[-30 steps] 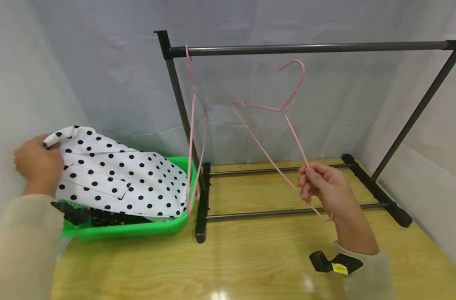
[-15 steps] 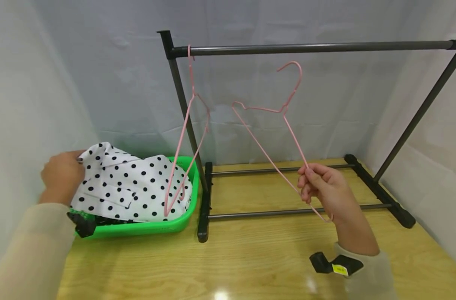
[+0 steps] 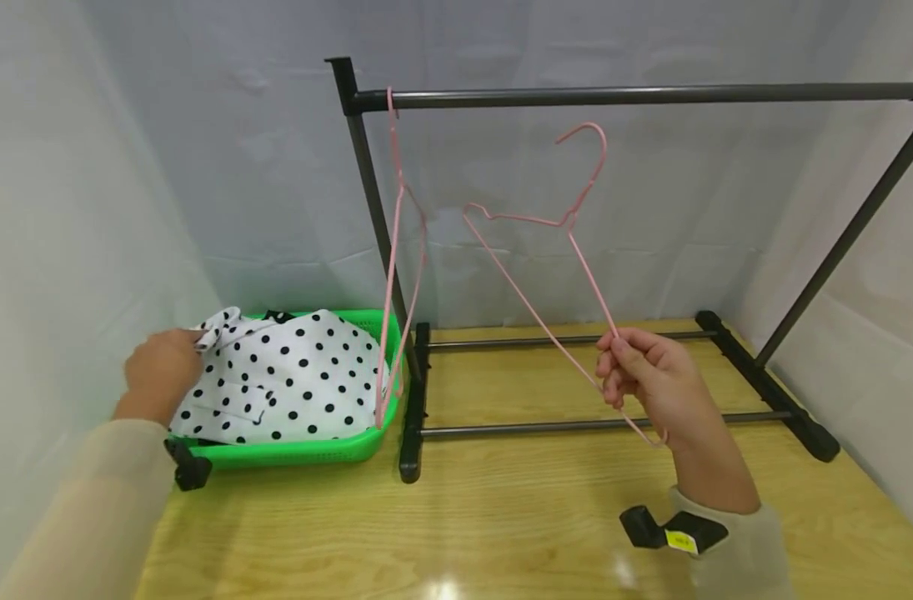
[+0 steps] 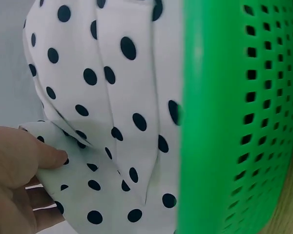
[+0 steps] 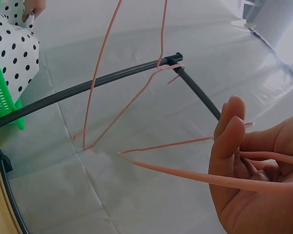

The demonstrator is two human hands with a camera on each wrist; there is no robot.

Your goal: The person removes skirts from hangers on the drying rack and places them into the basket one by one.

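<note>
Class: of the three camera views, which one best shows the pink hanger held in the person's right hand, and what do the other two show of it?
The head view: the held hanger appears whole, hook up, gripped low by the right hand. The right wrist view shows only its wires running through the fingers. The left wrist view shows none of it.

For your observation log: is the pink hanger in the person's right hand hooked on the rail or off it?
Off it. The right hand holds the pink hanger with its hook below the rail, touching nothing.

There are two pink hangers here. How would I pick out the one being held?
Find the black clothes rack on the wooden table. One pink hanger hangs from its bar at the left end; the held hanger sits right of it, hook free in the air, gripped by the right hand.
</note>
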